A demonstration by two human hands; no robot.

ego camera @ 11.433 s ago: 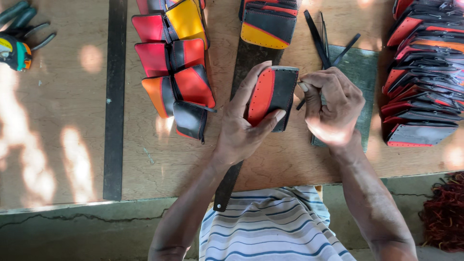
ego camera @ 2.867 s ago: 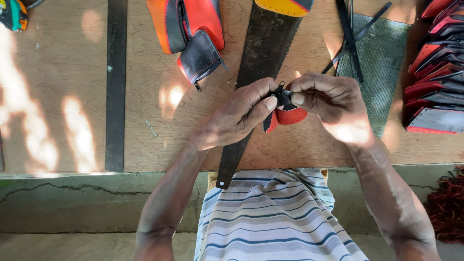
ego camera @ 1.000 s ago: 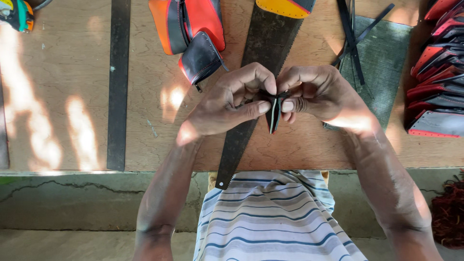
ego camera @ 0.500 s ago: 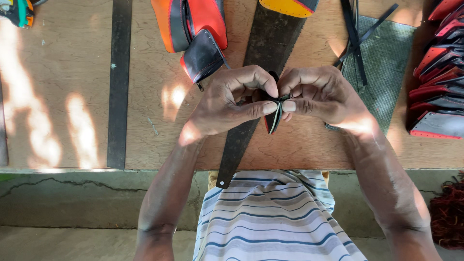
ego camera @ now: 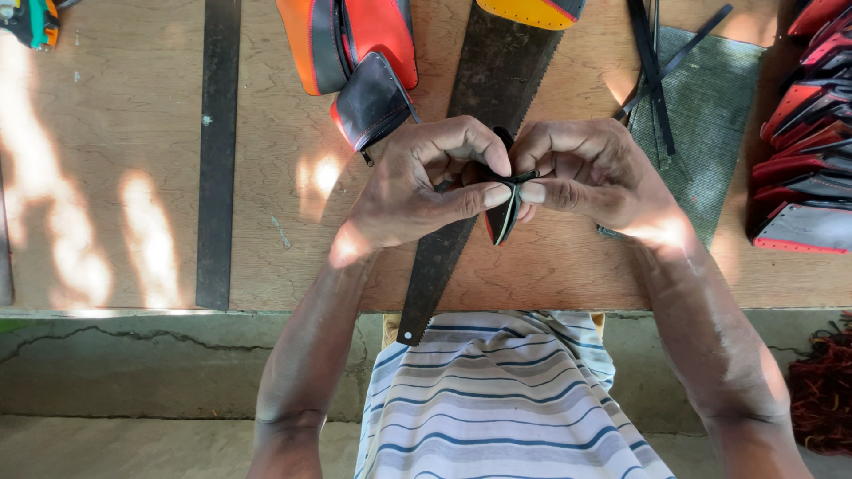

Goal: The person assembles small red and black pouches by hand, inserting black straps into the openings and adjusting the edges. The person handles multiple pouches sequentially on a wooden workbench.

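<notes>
At the far left edge of the wooden board [ego camera: 115, 133], a green and orange tool [ego camera: 31, 19] is poking into view, and a long dark metal ruler [ego camera: 217, 151] is lying flat beside it in patches of sunlight. Moving right, a group of orange, red and black pouches [ego camera: 355, 53] is sitting near the top, the black one [ego camera: 371, 102] lying just above the left hand [ego camera: 417, 191]. That hand is curling closed, thumb and forefinger pinching a small folded black piece with a red lining [ego camera: 504, 213], held edge-on above a rusty saw blade [ego camera: 470, 177] that is running diagonally under both hands. The right hand [ego camera: 590, 177] is closing on the same piece from the other side, its fingertips meeting the left's at the top fold. Further right, a dark green mat [ego camera: 710, 115] is carrying a few thin black strips [ego camera: 652, 80], and a stack of red and black pieces [ego camera: 808, 160] is crowding the right edge. A reddish tangle of fibre [ego camera: 821, 390] is lying low on the right.

The grip is looking narrow, only fingertips on a thin edge, so the piece could well be slipping out or unfolding if either pinch is easing. The saw teeth are sitting directly beneath the knuckles, so lowering the hands carelessly risks a scrape.
</notes>
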